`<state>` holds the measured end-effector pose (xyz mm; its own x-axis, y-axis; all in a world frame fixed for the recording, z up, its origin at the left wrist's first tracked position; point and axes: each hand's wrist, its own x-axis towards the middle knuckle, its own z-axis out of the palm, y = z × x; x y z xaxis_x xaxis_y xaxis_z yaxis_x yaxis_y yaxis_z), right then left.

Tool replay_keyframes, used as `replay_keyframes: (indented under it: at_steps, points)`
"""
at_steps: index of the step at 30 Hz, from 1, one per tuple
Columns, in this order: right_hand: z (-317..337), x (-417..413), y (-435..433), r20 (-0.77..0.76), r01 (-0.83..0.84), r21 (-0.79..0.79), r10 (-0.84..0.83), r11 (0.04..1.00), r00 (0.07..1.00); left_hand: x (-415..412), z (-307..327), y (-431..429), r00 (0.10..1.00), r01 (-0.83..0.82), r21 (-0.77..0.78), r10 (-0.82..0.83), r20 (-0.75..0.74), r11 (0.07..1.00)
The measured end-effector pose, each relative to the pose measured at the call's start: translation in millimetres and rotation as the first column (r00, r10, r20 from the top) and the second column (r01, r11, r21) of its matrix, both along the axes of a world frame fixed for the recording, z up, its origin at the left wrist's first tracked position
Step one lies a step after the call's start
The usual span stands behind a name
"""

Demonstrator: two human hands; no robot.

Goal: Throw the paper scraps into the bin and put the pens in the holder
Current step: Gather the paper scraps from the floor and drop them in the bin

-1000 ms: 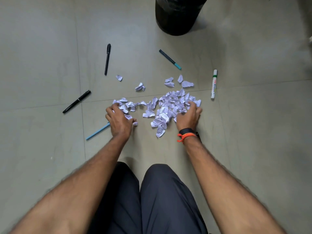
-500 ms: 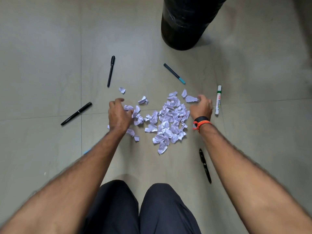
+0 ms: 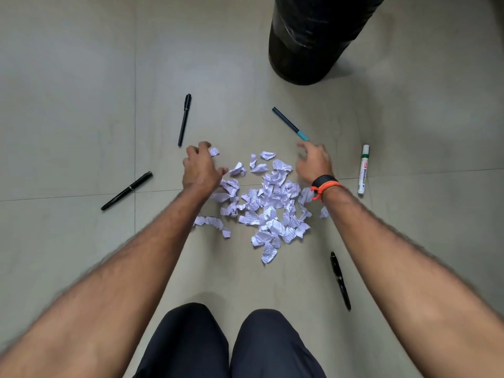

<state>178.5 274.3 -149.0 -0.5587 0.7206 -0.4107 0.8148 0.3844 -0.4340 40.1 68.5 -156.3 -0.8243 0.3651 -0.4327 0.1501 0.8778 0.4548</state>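
Note:
A heap of white printed paper scraps [image 3: 268,207] lies on the floor in front of my knees. My left hand [image 3: 200,169] rests at the heap's far left edge, fingers curled beside a stray scrap [image 3: 214,151]. My right hand [image 3: 313,162] hovers over the heap's far right edge with fingers spread and empty. The black bin [image 3: 311,36] stands beyond the heap at the top. Pens lie scattered: a black pen [image 3: 184,120], another black pen [image 3: 126,190], a teal-tipped pen [image 3: 290,124], a white whiteboard marker [image 3: 363,169], and a black pen [image 3: 340,281] near my right forearm.
The grey tiled floor [image 3: 68,105] spreads on all sides. My knees in dark trousers [image 3: 231,345] sit at the bottom. No pen holder shows in this view.
Both hands have moved away from me, from the near side of the heap to its far edge. The view has shifted closer to the bin, and the blue pen by my left arm is hidden.

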Motion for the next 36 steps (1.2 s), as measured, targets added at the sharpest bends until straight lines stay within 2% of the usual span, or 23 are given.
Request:
replay_keyframes:
  at_steps: [3, 6, 9, 11, 15, 17, 21, 24, 28, 36]
  points:
    - [-0.5, -14.2, -8.2, 0.099, -0.204, -0.105, 0.215, 0.973, 0.972, 1.3, 2.1, 4.3, 0.994, 0.089, -0.075, -0.083, 0.077, 0.993]
    - [-2.0, -31.1, -32.0, 0.054, -0.359, -0.184, 0.374, 0.915, 0.926, 18.4, -0.4, 16.4, 0.962, 0.239, 0.007, -0.238, 0.134, 0.971]
    - [3.6, -31.7, -37.1, 0.04, -0.443, -0.195, 0.458, 0.875, 0.888, 32.6, -0.5, 15.4, 0.956, 0.277, 0.047, -0.28, 0.088, 0.96]
    - [9.6, -27.7, -31.9, 0.073, -0.491, -0.182, 0.509, 0.852, 0.858, 30.3, 1.1, 8.8, 0.943, 0.33, -0.014, -0.329, 0.043, 0.944]
    - [5.2, -26.6, -41.0, 0.196, -0.644, -0.157, 0.662, 0.749, 0.723, 26.9, -1.5, 2.1, 0.854, 0.519, -0.078, -0.52, 0.0, 0.851]
    - [-3.3, -29.7, -51.8, 0.161, -0.652, -0.078, 0.655, 0.754, 0.738, 28.8, -3.5, 3.1, 0.83, 0.552, -0.056, -0.555, -0.059, 0.832]
    - [-4.7, -32.8, -62.4, 0.099, -0.613, 0.055, 0.606, 0.788, 0.789, 28.0, -2.3, -1.5, 0.87, 0.483, -0.03, -0.484, -0.094, 0.875]
    - [2.8, -29.7, -60.2, 0.08, -0.575, 0.036, 0.571, 0.818, 0.817, 24.8, 0.7, -7.1, 0.906, 0.416, 0.005, -0.414, -0.086, 0.909]
    - [26.1, -28.0, -53.8, -0.022, -0.503, 0.032, 0.504, 0.864, 0.864, 15.1, 17.0, -7.6, 0.953, 0.299, 0.086, -0.292, -0.082, 0.951]
    - [115.2, -38.4, -6.6, -0.266, -0.32, -0.114, 0.282, 0.94, 0.922, -13.7, 103.5, 35.0, 0.98, 0.182, 0.361, -0.141, -0.137, 0.915]
